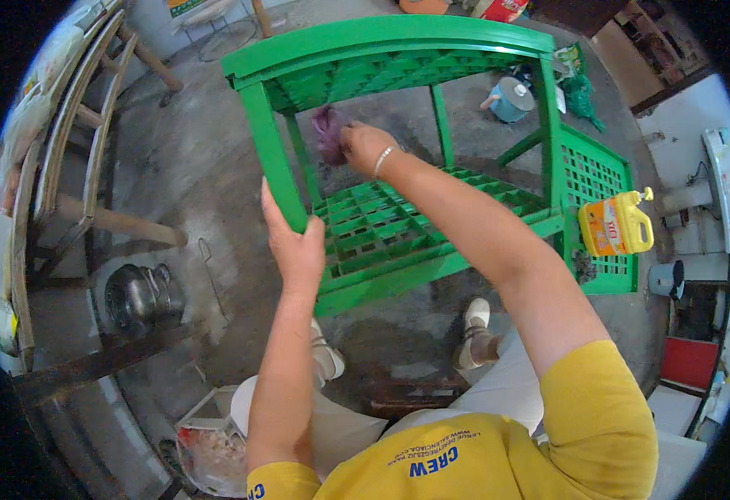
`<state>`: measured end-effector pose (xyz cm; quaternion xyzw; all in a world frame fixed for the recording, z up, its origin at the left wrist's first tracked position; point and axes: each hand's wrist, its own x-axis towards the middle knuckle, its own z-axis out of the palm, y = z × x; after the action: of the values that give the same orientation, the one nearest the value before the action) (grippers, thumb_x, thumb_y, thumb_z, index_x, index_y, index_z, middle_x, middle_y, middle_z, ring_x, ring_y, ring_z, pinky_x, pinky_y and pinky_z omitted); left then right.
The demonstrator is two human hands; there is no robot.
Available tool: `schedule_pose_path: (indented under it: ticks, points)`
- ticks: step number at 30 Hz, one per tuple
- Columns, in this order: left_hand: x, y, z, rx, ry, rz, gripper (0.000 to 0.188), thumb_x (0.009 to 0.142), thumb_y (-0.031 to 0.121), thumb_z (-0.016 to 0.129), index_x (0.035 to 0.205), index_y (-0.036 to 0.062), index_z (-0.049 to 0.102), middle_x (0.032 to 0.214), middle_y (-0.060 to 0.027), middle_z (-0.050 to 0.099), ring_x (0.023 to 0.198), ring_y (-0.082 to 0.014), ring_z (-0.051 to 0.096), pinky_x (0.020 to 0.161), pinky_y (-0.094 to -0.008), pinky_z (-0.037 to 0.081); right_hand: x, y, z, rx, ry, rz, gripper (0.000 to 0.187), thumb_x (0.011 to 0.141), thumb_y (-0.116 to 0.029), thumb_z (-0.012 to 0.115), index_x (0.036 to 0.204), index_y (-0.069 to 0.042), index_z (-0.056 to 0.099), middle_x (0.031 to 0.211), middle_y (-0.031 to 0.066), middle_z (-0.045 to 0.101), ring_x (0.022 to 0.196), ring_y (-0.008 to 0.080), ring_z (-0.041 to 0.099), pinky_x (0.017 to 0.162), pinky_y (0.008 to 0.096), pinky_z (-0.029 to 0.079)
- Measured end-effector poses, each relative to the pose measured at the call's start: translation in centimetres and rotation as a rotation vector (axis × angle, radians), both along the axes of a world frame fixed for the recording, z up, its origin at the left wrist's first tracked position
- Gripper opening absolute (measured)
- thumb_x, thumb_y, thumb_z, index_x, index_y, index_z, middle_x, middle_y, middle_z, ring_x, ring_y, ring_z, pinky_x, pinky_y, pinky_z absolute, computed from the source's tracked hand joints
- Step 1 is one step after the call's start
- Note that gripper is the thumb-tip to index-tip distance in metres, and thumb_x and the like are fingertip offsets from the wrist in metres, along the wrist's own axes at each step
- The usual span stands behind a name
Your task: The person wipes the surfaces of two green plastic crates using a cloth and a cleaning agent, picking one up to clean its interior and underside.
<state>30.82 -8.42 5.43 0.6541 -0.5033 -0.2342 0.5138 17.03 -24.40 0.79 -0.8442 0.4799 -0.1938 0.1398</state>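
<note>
A green plastic shelf rack (398,35) with lattice tiers stands tilted in front of me. My left hand (295,246) is wrapped round the lower end of its left post, thumb on the near side. Reaching in between the two tiers, my right hand (367,148) is closed on a crumpled purple cloth (328,133), close to the left posts. Part of the cloth is hidden by my fingers. The lower lattice tier (365,223) lies beneath my right forearm.
On the right, a yellow jug (617,223) stands on a separate green lattice panel (602,171). Behind the rack are a light-blue pitcher (511,100) and a green mesh bag (580,98). A wooden frame (73,125) and a dark metal pot (140,296) are on the left.
</note>
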Motion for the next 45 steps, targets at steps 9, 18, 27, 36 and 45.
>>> schedule_pose_path:
  ticks: [9, 18, 27, 36, 45]
  points:
    - [0.7, -1.5, -0.8, 0.038, 0.104, -0.016, 0.076, 0.073, -0.004, 0.054, 0.142, 0.0108, 0.026, 0.127, -0.0165, 0.049, 0.109, -0.0271, 0.053, 0.09, -0.0353, 0.043, -4.7, -2.3, 7.5, 0.416, -1.795, -0.464, 0.018, 0.085, -0.005, 0.048, 0.101, -0.002, 0.055, 0.089, 0.0091, 0.061, 0.078, 0.0288, 0.062, 0.069, 0.0435, 0.052]
    - [0.0, -0.7, 0.0, -0.015, 0.001, -0.008, 0.078, 0.072, -0.002, 0.055, 0.143, 0.0118, 0.024, 0.126, -0.016, 0.048, 0.109, -0.0276, 0.052, 0.09, -0.0353, 0.043, -2.1, -6.8, 3.6, -0.017, -1.205, -0.407, 0.019, 0.083, -0.003, 0.05, 0.101, -0.003, 0.059, 0.095, 0.0051, 0.063, 0.086, 0.0154, 0.058, 0.079, 0.0306, 0.047]
    - [-0.3, -0.4, -0.1, 0.008, 0.05, -0.018, 0.08, 0.07, -0.004, 0.052, 0.143, 0.0126, 0.023, 0.121, -0.0172, 0.052, 0.101, -0.0294, 0.056, 0.085, -0.0369, 0.045, -4.5, -4.7, 5.0, -0.109, -0.813, -0.477, 0.021, 0.082, -0.008, 0.051, 0.1, 0.003, 0.055, 0.091, 0.022, 0.063, 0.088, 0.0357, 0.061, 0.077, 0.039, 0.047]
    - [-0.3, -0.1, -0.7, -0.108, -0.155, 0.035, 0.08, 0.071, -0.003, 0.051, 0.143, 0.0136, 0.021, 0.119, -0.0175, 0.053, 0.1, -0.03, 0.057, 0.085, -0.0377, 0.046, -2.5, 0.5, 5.0, -0.068, -0.801, -0.448, 0.019, 0.079, -0.013, 0.055, 0.092, 0.001, 0.057, 0.088, 0.028, 0.06, 0.086, 0.0476, 0.055, 0.075, 0.0491, 0.045]
    - [-0.5, 0.3, -0.9, -0.114, -0.115, -0.005, 0.08, 0.07, -0.003, 0.051, 0.143, 0.0118, 0.021, 0.121, -0.0203, 0.052, 0.103, -0.0325, 0.056, 0.088, -0.0375, 0.044, 4.2, -1.7, 4.5, -0.085, -0.887, -0.367, 0.021, 0.078, -0.007, 0.052, 0.097, 0.001, 0.05, 0.085, 0.0276, 0.06, 0.083, 0.0469, 0.056, 0.071, 0.0485, 0.045]
